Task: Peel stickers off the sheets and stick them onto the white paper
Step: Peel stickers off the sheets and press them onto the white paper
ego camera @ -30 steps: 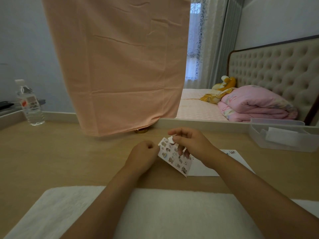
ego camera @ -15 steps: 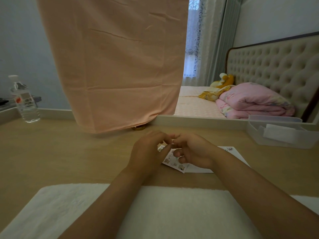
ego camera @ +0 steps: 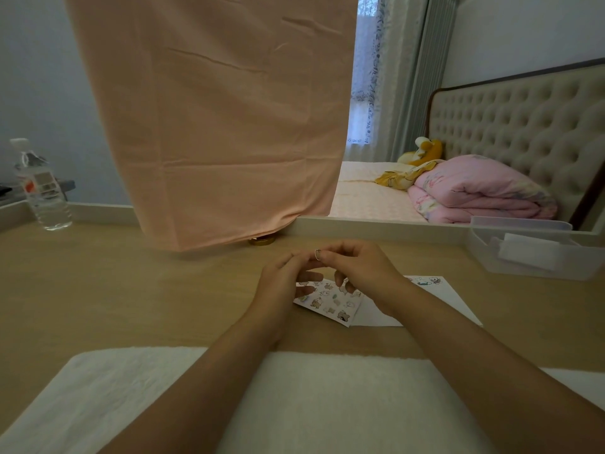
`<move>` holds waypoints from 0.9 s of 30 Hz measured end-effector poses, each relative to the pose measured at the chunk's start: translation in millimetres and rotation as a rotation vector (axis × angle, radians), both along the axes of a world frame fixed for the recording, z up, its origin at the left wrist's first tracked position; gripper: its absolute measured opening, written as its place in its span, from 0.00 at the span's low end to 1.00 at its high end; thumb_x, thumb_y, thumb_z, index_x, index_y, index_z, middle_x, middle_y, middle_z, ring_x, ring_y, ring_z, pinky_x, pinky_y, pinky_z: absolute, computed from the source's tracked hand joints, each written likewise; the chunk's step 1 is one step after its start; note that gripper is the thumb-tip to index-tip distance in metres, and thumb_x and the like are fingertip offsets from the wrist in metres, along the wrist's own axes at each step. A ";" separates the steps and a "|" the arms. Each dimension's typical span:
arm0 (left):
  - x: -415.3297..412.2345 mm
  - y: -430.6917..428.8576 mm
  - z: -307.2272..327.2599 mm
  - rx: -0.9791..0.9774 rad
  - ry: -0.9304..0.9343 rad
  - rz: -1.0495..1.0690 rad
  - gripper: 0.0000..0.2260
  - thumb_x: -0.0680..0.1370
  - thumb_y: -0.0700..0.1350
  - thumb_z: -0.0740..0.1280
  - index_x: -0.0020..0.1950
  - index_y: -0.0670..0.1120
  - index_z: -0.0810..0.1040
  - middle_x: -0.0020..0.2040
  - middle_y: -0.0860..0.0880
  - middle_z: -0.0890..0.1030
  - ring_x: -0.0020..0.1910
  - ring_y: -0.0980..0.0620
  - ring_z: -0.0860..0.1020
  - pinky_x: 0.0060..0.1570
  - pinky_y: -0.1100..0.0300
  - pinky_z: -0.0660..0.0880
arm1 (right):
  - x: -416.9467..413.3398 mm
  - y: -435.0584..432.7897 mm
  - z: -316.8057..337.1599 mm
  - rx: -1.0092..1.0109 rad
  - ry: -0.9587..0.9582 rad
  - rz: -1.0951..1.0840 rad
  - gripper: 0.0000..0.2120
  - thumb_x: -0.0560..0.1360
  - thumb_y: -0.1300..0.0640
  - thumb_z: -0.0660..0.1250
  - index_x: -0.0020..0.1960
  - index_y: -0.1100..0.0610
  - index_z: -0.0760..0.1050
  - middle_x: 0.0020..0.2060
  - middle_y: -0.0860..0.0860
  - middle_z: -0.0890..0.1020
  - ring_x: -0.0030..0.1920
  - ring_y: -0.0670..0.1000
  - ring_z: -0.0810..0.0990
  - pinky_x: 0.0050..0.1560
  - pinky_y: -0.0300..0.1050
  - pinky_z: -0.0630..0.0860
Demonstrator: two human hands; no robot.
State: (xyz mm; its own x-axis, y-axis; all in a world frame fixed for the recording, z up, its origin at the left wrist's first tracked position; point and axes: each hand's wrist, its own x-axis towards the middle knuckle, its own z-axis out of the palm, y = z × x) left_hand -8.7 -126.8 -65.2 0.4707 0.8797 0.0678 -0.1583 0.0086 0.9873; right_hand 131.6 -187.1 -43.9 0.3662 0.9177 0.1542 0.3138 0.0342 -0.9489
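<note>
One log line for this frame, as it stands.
step: sticker peeled, not yet placed | right hand: pinches sticker | left hand: fingertips at it, grip unclear | sticker sheet: on desk | white paper: beside sheet

Above the worktop [ego camera: 131, 290], the right hand [ego camera: 363, 270] pinches a small sticker [ego camera: 317, 254], and the left hand's [ego camera: 281, 285] fingers [ego camera: 296, 261] touch it. Beneath them the sticker sheet [ego camera: 330, 301] lies flat, its right edge overlapping the white paper [ego camera: 448, 299].

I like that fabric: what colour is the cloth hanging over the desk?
The cloth is plain peach-pink; the head view shows it best.
</note>
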 end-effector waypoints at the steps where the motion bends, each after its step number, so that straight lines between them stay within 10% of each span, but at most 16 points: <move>1: 0.5 0.0 -0.3 -0.005 -0.005 0.001 0.10 0.82 0.45 0.63 0.56 0.45 0.84 0.49 0.50 0.87 0.48 0.51 0.83 0.49 0.55 0.79 | -0.6 0.0 0.0 0.018 -0.010 -0.021 0.05 0.77 0.55 0.72 0.50 0.54 0.84 0.44 0.52 0.86 0.31 0.47 0.76 0.31 0.41 0.71; 15: 3.5 -4.8 1.5 0.090 0.147 0.036 0.12 0.82 0.45 0.63 0.51 0.53 0.86 0.48 0.57 0.86 0.54 0.55 0.82 0.56 0.54 0.79 | 10.6 -0.8 -3.1 0.042 -0.412 -0.182 0.05 0.76 0.51 0.73 0.41 0.48 0.84 0.37 0.41 0.83 0.36 0.41 0.80 0.40 0.41 0.78; 23: 32.4 4.6 9.3 0.504 0.525 -0.019 0.16 0.82 0.45 0.63 0.70 0.53 0.76 0.61 0.60 0.79 0.59 0.62 0.75 0.54 0.68 0.72 | 67.3 -24.9 23.3 -0.113 -0.321 -0.211 0.09 0.76 0.51 0.73 0.42 0.56 0.82 0.32 0.48 0.81 0.29 0.46 0.77 0.27 0.36 0.70; 27: 71.4 -1.5 12.9 0.737 0.703 -0.142 0.14 0.82 0.47 0.65 0.67 0.52 0.78 0.64 0.55 0.77 0.62 0.57 0.74 0.61 0.59 0.73 | 119.3 -44.7 22.0 -0.227 -0.281 -0.267 0.09 0.77 0.53 0.72 0.44 0.59 0.81 0.39 0.53 0.84 0.28 0.47 0.75 0.28 0.38 0.68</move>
